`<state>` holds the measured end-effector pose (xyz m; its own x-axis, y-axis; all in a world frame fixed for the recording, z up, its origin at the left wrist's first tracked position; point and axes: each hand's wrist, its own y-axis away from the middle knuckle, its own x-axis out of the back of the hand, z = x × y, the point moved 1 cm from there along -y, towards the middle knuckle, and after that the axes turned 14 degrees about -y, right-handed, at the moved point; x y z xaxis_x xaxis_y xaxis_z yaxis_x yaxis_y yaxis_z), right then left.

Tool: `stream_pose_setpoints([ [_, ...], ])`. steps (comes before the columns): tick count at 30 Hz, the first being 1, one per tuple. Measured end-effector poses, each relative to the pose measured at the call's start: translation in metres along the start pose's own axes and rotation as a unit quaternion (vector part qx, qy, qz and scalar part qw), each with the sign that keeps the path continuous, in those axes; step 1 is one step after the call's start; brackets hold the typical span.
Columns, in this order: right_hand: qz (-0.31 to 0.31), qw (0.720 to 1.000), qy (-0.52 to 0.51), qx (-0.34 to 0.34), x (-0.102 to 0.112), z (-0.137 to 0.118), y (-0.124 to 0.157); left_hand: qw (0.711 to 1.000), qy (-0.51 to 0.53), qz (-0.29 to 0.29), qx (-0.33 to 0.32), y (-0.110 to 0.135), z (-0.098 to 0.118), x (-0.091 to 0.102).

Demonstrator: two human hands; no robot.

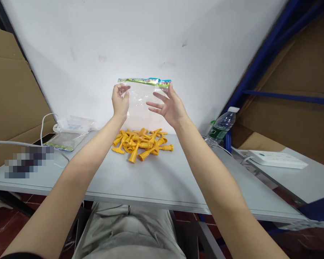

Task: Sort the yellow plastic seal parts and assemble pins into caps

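Observation:
A clear plastic bag (140, 102) with a bright printed header strip (144, 81) hangs upright in front of me, raised above the table. My left hand (120, 102) is closed on its upper left edge, fingers curled. At the upper right corner my right hand (171, 106) holds the bag near the thumb tip, while its other visible fingers are spread across the film. Below both hands lies a loose pile of yellow plastic pieces (139, 144), with T-shaped ends and ribbed, flared ends. Whether the bag's mouth is parted cannot be made out.
On the left of the grey table (151, 187) lie more clear bags (72, 133), a white cable (41, 126) and a blurred-out item (27, 162). A water bottle (221, 126) leans at the right, near a white power strip (278, 159) and blue rack bars. Cardboard (13, 93) stands left.

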<state>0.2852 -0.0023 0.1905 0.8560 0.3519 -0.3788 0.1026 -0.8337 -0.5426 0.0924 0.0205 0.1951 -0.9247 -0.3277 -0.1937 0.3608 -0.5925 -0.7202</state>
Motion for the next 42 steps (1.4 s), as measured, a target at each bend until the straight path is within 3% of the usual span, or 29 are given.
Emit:
stream_pose_setpoints([
  [3, -0.007, 1.000, 0.018, 0.007, 0.001, -0.003, 0.004, 1.000, -0.015, -0.016, -0.007, 0.008, 0.008, 0.008],
  [5, 0.008, 0.999, 0.027, 0.019, 0.002, 0.000, 0.013, 0.999, -0.009, -0.041, 0.024, 0.022, 0.010, 0.017],
  [9, 0.063, 0.996, 0.014, 0.058, 0.001, 0.017, 0.042, 0.982, 0.049, -0.096, 0.156, 0.067, -0.001, 0.037],
  [13, 0.088, 0.990, 0.030, 0.106, -0.009, 0.030, 0.063, 0.959, 0.081, -0.082, 0.260, 0.101, -0.023, 0.046],
  [17, 0.071, 0.975, 0.090, 0.189, -0.025, 0.021, 0.069, 0.936, 0.025, -0.086, 0.341, 0.108, -0.037, 0.042],
  [20, 0.050, 0.964, 0.118, 0.234, -0.031, 0.009, 0.067, 0.913, 0.019, -0.143, 0.381, 0.100, -0.034, 0.040],
  [24, 0.033, 0.966, 0.137, 0.218, -0.026, 0.003, 0.063, 0.905, 0.072, -0.231, 0.349, 0.080, -0.017, 0.047],
  [28, 0.032, 0.981, 0.130, 0.143, -0.013, 0.017, 0.063, 0.915, 0.111, -0.237, 0.307, 0.065, 0.000, 0.057],
  [31, 0.043, 0.983, 0.139, 0.113, -0.004, 0.032, 0.067, 0.914, 0.103, -0.238, 0.312, 0.064, 0.003, 0.063],
  [37, 0.056, 0.975, 0.197, 0.091, 0.011, 0.054, 0.076, 0.917, 0.086, -0.218, 0.324, 0.077, -0.015, 0.070],
  [42, 0.089, 0.976, 0.170, 0.098, 0.020, 0.074, 0.083, 0.942, 0.017, -0.142, 0.304, 0.099, -0.045, 0.069],
])
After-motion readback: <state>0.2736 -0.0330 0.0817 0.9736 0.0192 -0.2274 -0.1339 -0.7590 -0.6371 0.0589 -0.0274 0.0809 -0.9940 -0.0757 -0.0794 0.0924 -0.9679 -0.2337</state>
